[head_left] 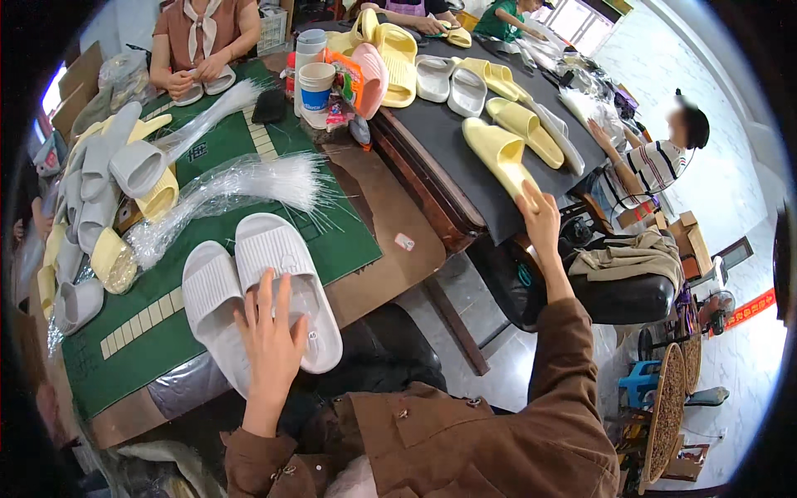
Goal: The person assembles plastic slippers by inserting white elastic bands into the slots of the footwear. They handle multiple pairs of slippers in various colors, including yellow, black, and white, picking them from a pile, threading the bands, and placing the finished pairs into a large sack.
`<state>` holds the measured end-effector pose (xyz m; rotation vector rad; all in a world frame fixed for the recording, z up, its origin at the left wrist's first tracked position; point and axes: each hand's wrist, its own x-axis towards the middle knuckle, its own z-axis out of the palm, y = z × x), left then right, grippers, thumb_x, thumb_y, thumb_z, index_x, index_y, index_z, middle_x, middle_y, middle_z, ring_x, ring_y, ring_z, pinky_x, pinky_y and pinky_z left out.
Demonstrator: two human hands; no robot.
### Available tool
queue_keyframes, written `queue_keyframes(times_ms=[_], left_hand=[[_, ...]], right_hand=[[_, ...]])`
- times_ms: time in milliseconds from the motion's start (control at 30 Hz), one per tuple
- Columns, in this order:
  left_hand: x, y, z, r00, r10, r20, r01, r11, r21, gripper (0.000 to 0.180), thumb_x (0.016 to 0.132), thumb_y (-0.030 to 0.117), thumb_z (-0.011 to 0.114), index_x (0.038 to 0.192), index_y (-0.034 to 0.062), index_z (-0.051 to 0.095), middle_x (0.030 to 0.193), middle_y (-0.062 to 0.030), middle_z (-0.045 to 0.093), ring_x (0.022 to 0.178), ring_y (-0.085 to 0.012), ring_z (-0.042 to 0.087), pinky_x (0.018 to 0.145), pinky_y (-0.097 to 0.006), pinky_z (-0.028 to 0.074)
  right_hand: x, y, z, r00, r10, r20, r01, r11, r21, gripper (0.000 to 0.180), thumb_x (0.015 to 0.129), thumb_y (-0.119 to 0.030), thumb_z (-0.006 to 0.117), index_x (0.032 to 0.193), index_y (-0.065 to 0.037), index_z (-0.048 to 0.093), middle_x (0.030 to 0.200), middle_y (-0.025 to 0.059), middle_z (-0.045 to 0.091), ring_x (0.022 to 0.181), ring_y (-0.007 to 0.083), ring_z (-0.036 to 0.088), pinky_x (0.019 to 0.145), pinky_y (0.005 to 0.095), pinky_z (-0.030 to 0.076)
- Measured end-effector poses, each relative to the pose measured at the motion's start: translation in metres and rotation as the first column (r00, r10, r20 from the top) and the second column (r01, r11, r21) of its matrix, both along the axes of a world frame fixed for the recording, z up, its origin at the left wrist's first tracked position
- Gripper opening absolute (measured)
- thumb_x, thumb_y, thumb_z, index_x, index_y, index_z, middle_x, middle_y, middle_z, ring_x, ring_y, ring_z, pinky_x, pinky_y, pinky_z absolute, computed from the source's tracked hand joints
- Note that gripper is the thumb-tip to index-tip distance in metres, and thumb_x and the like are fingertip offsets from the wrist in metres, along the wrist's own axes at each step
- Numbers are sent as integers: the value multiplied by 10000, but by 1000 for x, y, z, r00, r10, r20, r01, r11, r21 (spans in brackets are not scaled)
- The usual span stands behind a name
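At a green mat-covered work table (332, 241), a pair of white ribbed foam slides (286, 274) lies under the worker's left hand (270, 340), fingers spread flat; the right hand (540, 217), fingers loosely extended, touches a pale-yellow foam slide (498, 149) on the adjoining black-topped table (440, 133).

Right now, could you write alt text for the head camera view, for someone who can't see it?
A person in a brown jacket rests the left hand flat on a pair of white foam slide sandals on a green mat, while the right hand reaches to a pale yellow foam slide sandal on a dark table. Other people sit around heaps of grey, white and yellow sandals.
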<state>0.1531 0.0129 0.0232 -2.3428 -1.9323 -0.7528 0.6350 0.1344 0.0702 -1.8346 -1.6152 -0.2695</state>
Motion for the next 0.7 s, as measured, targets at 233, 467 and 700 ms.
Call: queue_keyframes(times_ms=[233,467,700], left_hand=[[-41,1,-6,999,9,30,-13,993,117,586,792,38,626,1339,-34,430,1403,-172,426,1231,-392,421,1049,-487,334],[-104,-18,-4,983,139,120,-149,985,84,552,816,-7,589,1346,-16,433,1400,-187,438,1272,-403,419,1081,-477,317],[-152,-40,-3,978,189,89,-198,975,105,531,797,-65,542,1317,-29,446,1370,-189,466,1261,-388,439,1063,-460,345]], right_hand=[[-49,-40,30,948,298,110,-294,954,-53,433,840,-249,711,1246,-122,633,1197,187,589,1082,359,595,924,396,486],[2,6,-1,971,222,89,-220,975,-37,398,927,-321,592,1261,-106,621,1315,254,521,1188,395,533,1001,418,422],[52,84,17,993,43,-111,-33,995,94,302,888,-256,646,1009,20,627,975,143,641,891,245,610,832,359,478]])
